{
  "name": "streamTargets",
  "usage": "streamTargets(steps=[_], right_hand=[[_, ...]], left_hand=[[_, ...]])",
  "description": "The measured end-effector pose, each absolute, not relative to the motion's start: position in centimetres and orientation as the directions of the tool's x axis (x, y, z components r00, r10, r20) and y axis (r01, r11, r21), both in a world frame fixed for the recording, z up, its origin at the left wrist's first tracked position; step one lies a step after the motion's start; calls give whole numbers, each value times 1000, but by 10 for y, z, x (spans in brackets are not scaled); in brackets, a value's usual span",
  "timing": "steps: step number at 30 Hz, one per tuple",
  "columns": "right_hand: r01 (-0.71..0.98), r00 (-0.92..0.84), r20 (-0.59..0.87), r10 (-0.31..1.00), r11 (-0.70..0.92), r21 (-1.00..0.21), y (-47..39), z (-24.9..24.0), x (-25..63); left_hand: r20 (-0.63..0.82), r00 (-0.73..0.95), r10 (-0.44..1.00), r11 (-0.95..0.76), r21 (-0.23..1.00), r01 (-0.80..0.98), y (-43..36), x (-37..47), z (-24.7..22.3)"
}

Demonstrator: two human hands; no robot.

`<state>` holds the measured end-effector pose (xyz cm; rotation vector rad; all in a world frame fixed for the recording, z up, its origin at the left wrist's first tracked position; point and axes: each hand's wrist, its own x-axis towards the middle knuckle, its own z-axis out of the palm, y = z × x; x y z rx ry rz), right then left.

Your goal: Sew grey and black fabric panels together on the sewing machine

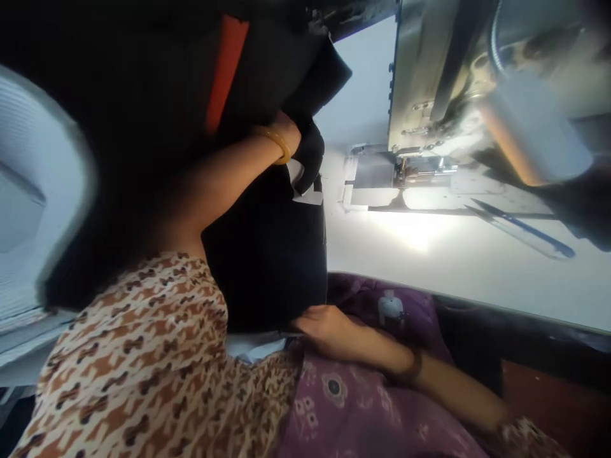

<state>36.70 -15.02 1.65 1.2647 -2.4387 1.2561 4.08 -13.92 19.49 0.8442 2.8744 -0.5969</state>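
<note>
Black fabric (272,267) covers the left side of the table and hangs down toward my lap. My left hand (289,132), with a yellow bangle at the wrist, is closed among its folds at the upper part; the fingertips are hidden in the dark cloth. A curled flap of the fabric and a small white piece (308,195) lie just below this hand. Lower down, my right hand (327,327) has its fingers closed on the fabric's near edge, above the purple apron (344,394). The fingertips there are partly hidden.
A sewing machine (424,127) stands at the right, its needle area brightly lit. Blue-handled thread snips (529,232) lie on the white table (449,267) beside its plate. A red strip (226,73) shows on the black material at the upper left.
</note>
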Motion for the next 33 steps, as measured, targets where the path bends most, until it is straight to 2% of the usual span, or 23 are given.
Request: streamTargets(steps=[3,5,7,10,13,15,17,20,27,30,33], right_hand=[[-730,-636,437,-636,312,-609,-148,12,364],[-747,-620,448,-644,309,-589,-147,7,360],[-781,-589,488,-645,297,-550,-146,-1,352],[-817,-562,540,-626,317,-482,-147,-16,337],[-802,-597,550,-584,404,-441,-142,-21,325],[-775,-629,585,-512,471,-421,-131,-18,322],[-735,-656,634,-410,537,-414,-113,-11,325],[-692,-662,689,-297,595,-409,-87,-1,342],[-665,-645,737,-202,625,-410,-96,2,381],[-672,-641,739,-207,618,-409,-107,-2,382],[-671,-645,736,-207,615,-415,-108,-5,377]], left_hand=[[-258,-898,357,652,-620,437,-137,48,206],[-358,-911,203,649,-647,399,-138,53,207],[-426,-895,133,703,-596,389,-140,55,204],[-406,-874,265,717,-523,461,-144,57,195],[-335,-849,409,697,-486,527,-149,55,186],[-234,-821,520,714,-409,569,-151,53,181],[-74,-796,600,748,-302,592,-149,52,175],[71,-782,620,779,-171,603,-135,55,165],[-23,-818,575,818,-2,575,-91,91,134],[-70,-807,587,806,-48,590,-90,98,130],[-120,-711,693,693,-159,703,-104,88,141]])
